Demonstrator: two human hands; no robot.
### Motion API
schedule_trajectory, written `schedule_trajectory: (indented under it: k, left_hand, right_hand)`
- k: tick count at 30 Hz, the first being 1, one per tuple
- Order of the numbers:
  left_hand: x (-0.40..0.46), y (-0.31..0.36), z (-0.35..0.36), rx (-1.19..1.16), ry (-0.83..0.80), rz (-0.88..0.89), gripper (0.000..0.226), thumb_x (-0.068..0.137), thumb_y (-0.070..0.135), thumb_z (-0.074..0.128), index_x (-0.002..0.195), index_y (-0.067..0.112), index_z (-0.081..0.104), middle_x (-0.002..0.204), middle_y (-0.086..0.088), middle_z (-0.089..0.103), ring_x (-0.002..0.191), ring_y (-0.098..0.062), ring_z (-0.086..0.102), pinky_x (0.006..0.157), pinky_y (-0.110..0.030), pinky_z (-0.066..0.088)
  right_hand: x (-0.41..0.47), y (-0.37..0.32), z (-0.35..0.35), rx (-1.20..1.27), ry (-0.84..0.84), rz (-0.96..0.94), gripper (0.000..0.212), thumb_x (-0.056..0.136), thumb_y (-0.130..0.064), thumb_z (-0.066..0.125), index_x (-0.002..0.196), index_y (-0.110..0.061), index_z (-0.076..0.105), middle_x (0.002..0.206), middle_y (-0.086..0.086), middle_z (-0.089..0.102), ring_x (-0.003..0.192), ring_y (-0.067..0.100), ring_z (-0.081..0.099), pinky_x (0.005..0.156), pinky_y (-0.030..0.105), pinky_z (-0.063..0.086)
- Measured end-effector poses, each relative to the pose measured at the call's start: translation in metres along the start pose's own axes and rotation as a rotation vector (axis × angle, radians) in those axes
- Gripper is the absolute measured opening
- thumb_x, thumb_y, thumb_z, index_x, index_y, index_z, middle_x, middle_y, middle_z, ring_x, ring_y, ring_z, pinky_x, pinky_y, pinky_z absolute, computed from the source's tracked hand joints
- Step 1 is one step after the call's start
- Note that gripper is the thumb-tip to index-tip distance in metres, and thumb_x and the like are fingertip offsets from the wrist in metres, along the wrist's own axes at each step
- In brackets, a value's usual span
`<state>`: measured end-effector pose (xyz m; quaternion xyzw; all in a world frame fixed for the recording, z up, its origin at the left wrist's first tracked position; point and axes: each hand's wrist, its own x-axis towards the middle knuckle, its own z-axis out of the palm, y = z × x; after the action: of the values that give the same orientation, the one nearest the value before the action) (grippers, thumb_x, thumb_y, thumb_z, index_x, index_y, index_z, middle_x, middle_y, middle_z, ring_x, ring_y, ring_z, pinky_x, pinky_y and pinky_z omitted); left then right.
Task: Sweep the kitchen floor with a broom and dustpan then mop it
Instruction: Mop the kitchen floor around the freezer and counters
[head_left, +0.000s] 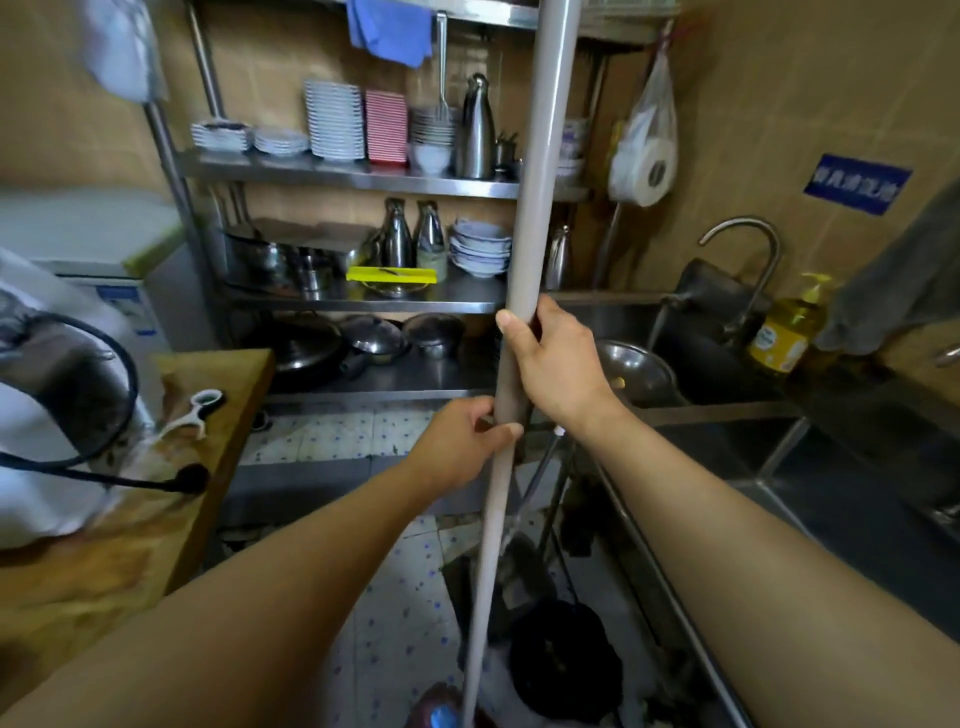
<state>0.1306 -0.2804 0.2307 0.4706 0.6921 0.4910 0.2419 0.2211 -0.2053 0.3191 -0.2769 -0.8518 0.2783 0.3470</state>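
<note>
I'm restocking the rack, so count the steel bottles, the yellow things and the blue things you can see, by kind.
Steel bottles: 4, one tall, two on the middle shelf, one behind the pole
Yellow: 2, tray, soap bottle
Blue: 2, cloth, sign
Total: 8

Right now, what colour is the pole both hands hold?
Pale grey-beige pole, head view.

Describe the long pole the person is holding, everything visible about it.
The pole is a smooth, round, grey-beige shaft, plastic or painted by its look. It stands nearly upright, running from the top edge down toward the tiled floor, narrowing at the bottom edge, where its head is unclear. The right hand grips it higher, the left hand just below. Nothing else visibly touches it.
</note>
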Motion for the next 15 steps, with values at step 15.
schedule_trajectory:
  k: [15]
  left_hand:
    - [0.13,-0.049,-0.128,0.077,0.136,-0.006,0.018,0.089,0.015,0.061,0.1,0.001,0.064,0.096,-0.018,0.068,0.092,-0.029,0.063,0.086,-0.043,0.05]
  right_hand:
    - [0.157,-0.025,0.103,0.018,-0.028,-0.083,0.036,0.097,-0.038,0.046,0.105,-0.004,0.054,0.096,0.011,0.061,0.094,0.029,0.058,0.079,0.037,0.047]
